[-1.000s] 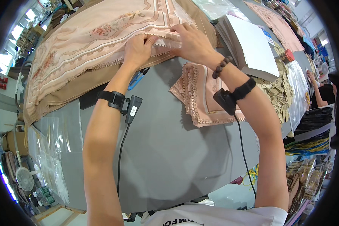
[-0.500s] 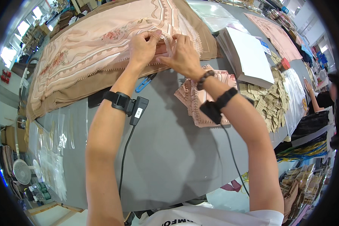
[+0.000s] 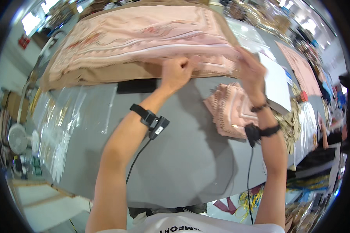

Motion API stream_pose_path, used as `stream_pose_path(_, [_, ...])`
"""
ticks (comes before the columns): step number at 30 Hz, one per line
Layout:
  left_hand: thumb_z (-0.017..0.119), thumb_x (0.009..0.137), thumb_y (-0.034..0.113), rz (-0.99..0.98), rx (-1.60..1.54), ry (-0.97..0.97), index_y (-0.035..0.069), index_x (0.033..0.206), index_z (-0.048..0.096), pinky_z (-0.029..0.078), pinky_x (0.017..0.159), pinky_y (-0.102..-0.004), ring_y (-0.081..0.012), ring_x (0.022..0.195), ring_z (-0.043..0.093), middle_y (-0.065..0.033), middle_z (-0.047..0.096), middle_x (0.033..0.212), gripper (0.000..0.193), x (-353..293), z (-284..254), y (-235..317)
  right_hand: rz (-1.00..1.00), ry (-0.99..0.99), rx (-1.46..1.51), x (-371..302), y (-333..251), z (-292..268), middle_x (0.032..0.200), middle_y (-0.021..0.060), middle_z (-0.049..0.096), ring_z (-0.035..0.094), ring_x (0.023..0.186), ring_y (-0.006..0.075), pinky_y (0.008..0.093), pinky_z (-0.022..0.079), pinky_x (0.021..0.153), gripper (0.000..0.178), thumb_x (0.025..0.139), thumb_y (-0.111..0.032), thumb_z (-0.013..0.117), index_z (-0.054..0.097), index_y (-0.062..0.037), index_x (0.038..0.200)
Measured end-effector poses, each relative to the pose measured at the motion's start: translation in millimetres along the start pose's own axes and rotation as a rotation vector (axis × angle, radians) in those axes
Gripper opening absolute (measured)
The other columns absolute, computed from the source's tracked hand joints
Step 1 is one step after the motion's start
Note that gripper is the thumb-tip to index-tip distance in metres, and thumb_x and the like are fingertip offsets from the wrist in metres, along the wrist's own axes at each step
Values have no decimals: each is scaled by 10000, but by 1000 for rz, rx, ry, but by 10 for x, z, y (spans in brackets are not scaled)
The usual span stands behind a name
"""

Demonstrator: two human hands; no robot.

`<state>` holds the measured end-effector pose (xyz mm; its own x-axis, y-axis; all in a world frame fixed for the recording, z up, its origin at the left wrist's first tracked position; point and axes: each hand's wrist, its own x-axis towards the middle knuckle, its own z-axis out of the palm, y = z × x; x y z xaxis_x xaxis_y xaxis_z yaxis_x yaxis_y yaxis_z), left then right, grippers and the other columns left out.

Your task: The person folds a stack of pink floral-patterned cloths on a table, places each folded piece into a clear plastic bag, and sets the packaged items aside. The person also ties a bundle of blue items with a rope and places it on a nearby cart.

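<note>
A pink floral scarf (image 3: 116,37) with a striped, scalloped border lies spread over a pile of brown cloth (image 3: 101,73) at the far side of the table. At its near edge, my left hand (image 3: 177,73) is closed, fingers pinched on the scarf's border. Farther right, my right hand (image 3: 252,72) grips the border near the scarf's right end; motion smears its fingertips. Between the two hands a strip of the border is drawn out and blurred. Below the right hand sits a stack of folded pink scarves (image 3: 231,110).
Clear plastic bags (image 3: 62,132) lie at the left of the grey table (image 3: 175,155). A flat black object (image 3: 137,86) is by the brown cloth. To the right are a white stack (image 3: 276,83), beige tags (image 3: 291,130) and a red round item (image 3: 302,96).
My right hand has moved away to the right from my left hand, drawing the scarf's border along. The view has shifted, and the blue-handled tool is no longer visible.
</note>
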<state>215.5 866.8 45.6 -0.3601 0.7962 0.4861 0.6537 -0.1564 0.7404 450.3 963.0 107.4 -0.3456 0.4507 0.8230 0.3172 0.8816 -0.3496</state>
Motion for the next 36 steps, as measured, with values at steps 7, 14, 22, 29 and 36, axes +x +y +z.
stream_pose_path(7, [655,992,434,-386,-1458,402,47,1329,556,558,888,-348,-213,1058,670,-83,685,1213,523,139,-1118,-630,247,145,140,-130,-272,-738,1192,62,680,627,1003,111,246,506,852,265,1016,5,563,670,-7,1259])
stream_pose_path(14, [679,919,7,-595,-1114,745,-27,1309,551,531,1004,-413,-284,1133,635,-142,641,1249,412,-70,-2576,-1818,383,316,196,-352,-136,-1188,1117,58,677,612,982,110,275,497,861,231,1020,-38,576,663,-9,1232])
stream_pose_path(22, [655,942,110,-326,-688,825,-51,1251,577,549,863,-390,-244,1021,643,-138,640,1192,357,858,-3373,-1620,158,202,-427,1215,707,-734,968,165,752,714,850,295,398,533,760,255,986,-230,576,747,-101,1124])
stream_pose_path(29, [771,913,163,-618,-855,743,84,1274,590,537,634,-345,-203,941,659,-53,665,1135,411,175,-2656,-1533,310,70,-44,434,540,-1050,870,-2,621,506,841,81,266,436,753,331,1061,-291,571,685,19,1037])
stream_pose_path(36, [736,929,106,-656,-1078,1107,16,1281,593,580,761,-359,-232,985,680,-92,675,1182,390,-224,-2738,-1628,428,329,102,-658,493,-1864,1065,43,709,621,979,104,262,495,896,257,1059,-179,584,710,14,1173])
